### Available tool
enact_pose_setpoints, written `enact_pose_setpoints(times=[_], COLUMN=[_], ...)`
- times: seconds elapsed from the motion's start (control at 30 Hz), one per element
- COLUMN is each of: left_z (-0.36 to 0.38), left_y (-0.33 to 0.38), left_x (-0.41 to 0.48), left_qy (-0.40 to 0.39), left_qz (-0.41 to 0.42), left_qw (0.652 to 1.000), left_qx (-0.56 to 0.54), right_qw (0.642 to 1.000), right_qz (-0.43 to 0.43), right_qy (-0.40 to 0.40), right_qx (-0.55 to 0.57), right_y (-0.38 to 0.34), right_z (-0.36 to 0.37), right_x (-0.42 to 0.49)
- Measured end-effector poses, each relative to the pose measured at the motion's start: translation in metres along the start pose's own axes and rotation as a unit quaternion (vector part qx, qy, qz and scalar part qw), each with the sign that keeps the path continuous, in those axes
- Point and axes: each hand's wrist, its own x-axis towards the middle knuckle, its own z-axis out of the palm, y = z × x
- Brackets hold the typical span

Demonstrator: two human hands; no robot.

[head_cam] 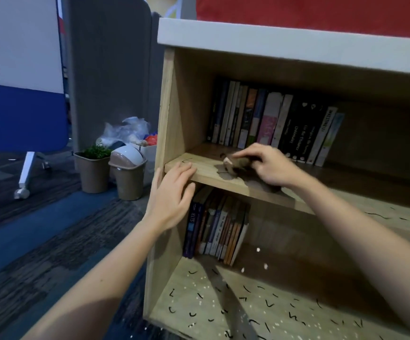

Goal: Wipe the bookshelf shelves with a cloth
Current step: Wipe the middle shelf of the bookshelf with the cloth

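Bottom shelf [223, 303]: nearest surface, covered in black squiggle marks and white specks (looks unwiped, as far as I can judge).
Left hand [172, 192]: fingers straight and slightly spread, holding nothing. The fingertips rest at the front left corner of the middle shelf [206, 171], and the thumb is by the side panel [166, 106].
Lower books [218, 229]: short upright row standing at the back left of the bottom shelf, just behind the left hand.
Cloth [237, 164]: brownish, bunched up, lying on the middle shelf towards its left front.
Right hand [270, 165]: fingers curled over the cloth, gripping it and pressing it to the board.
Dark patch beside cloth: either a damp trace or a shadow; I cannot tell which.
Upper books [272, 121]: row at the back of the middle shelf, just behind the cloth. The right-end volumes lean.
Floor beyond: a swing-lid bin [128, 175] and a potted plant [93, 171].
Risk 1: a stroke pushed too deep would hit the book bases, and the leaning volumes could slide or topple.
Risk 2: a forward sweep would drop grit over the front edge onto the bottom shelf.
Risk 3: a bunched cloth covers little of the board, so strips could be missed.
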Motion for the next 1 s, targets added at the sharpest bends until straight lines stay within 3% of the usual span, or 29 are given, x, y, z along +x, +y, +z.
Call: enact_pose_setpoints(times=[0.1,0.17,0.23,0.33,0.43,0.57,0.77,0.87,1.0], left_z=[0.004,0.003,0.001,-0.001,-0.009,-0.023,-0.024,-0.021,-0.011], left_y=[0.004,0.003,0.002,0.002,0.000,-0.016,-0.015,-0.013,-0.007], left_x=[-0.005,-0.005,-0.005,-0.004,0.000,-0.005,-0.006,-0.006,-0.010], left_qy=[-0.011,-0.020,-0.027,-0.033,-0.019,0.011,-0.006,0.007,0.034], left_qz=[-0.020,-0.025,-0.023,-0.024,-0.005,-0.036,-0.061,-0.074,-0.085], left_qw=[0.999,0.999,0.999,0.999,0.998,0.993,0.996,0.996,0.995], left_qx=[0.023,0.030,0.033,0.033,0.065,0.107,0.072,0.044,0.033], right_qw=[0.998,0.999,0.999,0.999,0.997,0.995,0.999,0.993,0.990], right_qz=[-0.016,-0.021,-0.018,0.016,0.056,0.100,-0.021,-0.096,-0.118], right_qy=[-0.005,-0.041,-0.027,0.036,0.049,0.011,-0.026,-0.061,-0.079], right_qx=[-0.058,-0.011,0.039,0.009,0.012,0.018,0.023,0.037,-0.009], right_y=[-0.014,-0.021,-0.020,-0.012,-0.003,-0.002,-0.027,-0.026,-0.023], right_z=[0.034,0.022,0.003,0.000,0.022,0.058,0.084,0.057,0.023], right_x=[-0.014,-0.030,-0.029,0.008,0.060,0.110,0.106,0.065,-0.013])
